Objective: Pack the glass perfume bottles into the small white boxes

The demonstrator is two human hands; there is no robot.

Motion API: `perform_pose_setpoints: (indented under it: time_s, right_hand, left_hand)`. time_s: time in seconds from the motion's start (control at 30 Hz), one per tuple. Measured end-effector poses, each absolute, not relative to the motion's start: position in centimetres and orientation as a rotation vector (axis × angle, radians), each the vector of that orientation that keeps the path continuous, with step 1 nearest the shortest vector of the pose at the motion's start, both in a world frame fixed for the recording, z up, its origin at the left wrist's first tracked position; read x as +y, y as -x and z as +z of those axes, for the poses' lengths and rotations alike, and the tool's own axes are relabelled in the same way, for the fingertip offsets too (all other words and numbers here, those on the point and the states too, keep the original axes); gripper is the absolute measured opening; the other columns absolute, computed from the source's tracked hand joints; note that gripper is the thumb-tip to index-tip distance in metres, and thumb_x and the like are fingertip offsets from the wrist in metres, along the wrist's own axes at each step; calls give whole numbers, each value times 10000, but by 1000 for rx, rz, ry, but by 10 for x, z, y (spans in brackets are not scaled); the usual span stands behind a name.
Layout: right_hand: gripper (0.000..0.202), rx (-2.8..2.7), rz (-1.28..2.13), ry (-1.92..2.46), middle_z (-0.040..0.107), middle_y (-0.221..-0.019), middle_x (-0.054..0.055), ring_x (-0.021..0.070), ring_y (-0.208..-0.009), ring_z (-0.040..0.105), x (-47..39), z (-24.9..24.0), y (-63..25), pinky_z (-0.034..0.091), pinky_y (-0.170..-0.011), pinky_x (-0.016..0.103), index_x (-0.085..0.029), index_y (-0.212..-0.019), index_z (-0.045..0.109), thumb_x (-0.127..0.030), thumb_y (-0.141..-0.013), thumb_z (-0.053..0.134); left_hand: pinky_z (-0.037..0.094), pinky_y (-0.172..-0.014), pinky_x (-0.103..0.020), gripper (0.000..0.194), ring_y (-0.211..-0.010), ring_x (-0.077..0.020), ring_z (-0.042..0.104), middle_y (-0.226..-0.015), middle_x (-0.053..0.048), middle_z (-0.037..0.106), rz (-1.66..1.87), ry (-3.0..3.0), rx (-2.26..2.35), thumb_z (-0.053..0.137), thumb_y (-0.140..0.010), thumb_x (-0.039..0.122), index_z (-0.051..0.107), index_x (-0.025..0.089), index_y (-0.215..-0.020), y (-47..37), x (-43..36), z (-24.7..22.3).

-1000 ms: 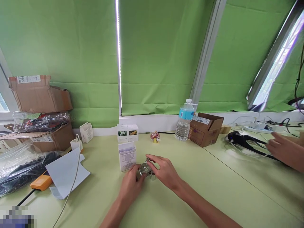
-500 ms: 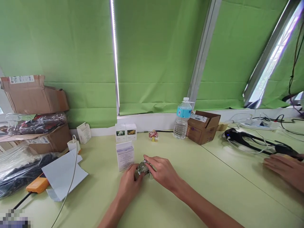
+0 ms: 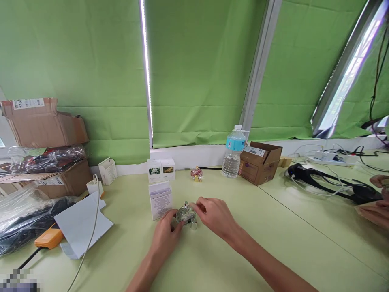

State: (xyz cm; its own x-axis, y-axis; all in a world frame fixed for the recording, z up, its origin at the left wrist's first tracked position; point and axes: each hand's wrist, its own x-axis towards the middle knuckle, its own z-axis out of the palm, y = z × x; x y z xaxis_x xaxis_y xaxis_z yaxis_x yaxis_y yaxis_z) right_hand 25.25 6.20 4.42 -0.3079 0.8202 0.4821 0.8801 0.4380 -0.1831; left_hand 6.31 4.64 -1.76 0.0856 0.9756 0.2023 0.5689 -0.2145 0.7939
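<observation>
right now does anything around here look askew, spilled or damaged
On the left, the white sheet lies askew with a cable across it, and a crumpled-looking cardboard box perches on plastic-wrapped items. No spill shows around the glass bottle by the left hand.

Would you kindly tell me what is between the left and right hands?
The head view shows a glass bottle and a small silvery cylinder there.
</observation>
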Motion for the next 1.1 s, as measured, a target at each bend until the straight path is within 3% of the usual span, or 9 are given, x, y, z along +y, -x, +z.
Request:
perform_pose_setpoints:
  time_s: [0.1,0.17,0.33,0.43,0.53,0.67,0.77,0.97,1.1]
  right_hand:
    - [444,-2274,-91,1584,677,-602,44,212,-576,624,62,38,-251,301,-499,272,-227,-644,658,-615,-826,544]
    - [455,-2309,-72,1628,675,-609,59,230,-589,630,61,30,-248,288,-495,273,-223,-641,658,-655,-764,588]
    - [281,-2305,-2,1717,687,-673,83,235,-646,651,62,19,-245,311,-530,269,-199,-678,662,-440,-810,601]
    - [153,-2280,59,1720,678,-651,64,219,-646,647,66,26,-253,328,-536,264,-193,-645,654,-281,-763,612]
    - [149,-2250,85,1656,692,-703,36,188,-685,643,72,37,-262,386,-591,260,-200,-682,663,-187,-778,550]
    - [228,-2148,152,1478,698,-885,35,158,-786,636,74,46,-262,476,-664,243,-209,-908,674,-213,-878,448]
    - [281,-1929,315,1189,680,-958,39,147,-819,633,71,44,-254,536,-668,235,-211,-1149,589,-289,-903,478]
    - [235,-1832,282,943,668,-996,39,159,-866,634,64,36,-240,577,-719,270,-236,-1114,599,-320,-904,533]
    - [249,-1904,217,926,668,-1039,39,162,-895,628,66,34,-235,580,-721,274,-256,-1157,596,-282,-928,502]
  left_hand:
    - [398,-609,-259,379,-658,-151,569,-984,-52,670,1031,-1806,1513,510,-856,373,558,193,-1186,-62,48,-19]
    - [393,-602,-256,365,-632,-140,556,-989,-45,670,1044,-1798,1499,503,-861,374,560,199,-1176,-61,49,-20]
    - [376,-584,-246,352,-613,-133,532,-945,-42,665,1036,-1819,1471,500,-867,382,570,192,-1154,-60,49,-20]
    - [365,-578,-246,374,-619,-146,531,-838,-34,656,1022,-1825,1489,507,-864,406,573,183,-1157,-60,49,-20]
    - [357,-572,-243,369,-616,-148,530,-822,-29,653,1026,-1825,1498,511,-861,411,577,190,-1149,-60,49,-22]
    - [360,-565,-238,353,-606,-138,531,-915,-34,662,1034,-1824,1502,507,-860,407,575,202,-1139,-61,50,-23]
    - [367,-569,-238,335,-603,-132,531,-964,-39,663,1026,-1833,1510,505,-859,394,582,206,-1125,-62,49,-22]
    - [384,-591,-246,329,-615,-142,543,-887,-31,669,998,-1848,1545,494,-865,381,581,213,-1134,-62,46,-17]
    - [403,-603,-253,319,-628,-143,555,-964,-41,669,1011,-1867,1531,490,-864,375,575,215,-1128,-62,45,-17]
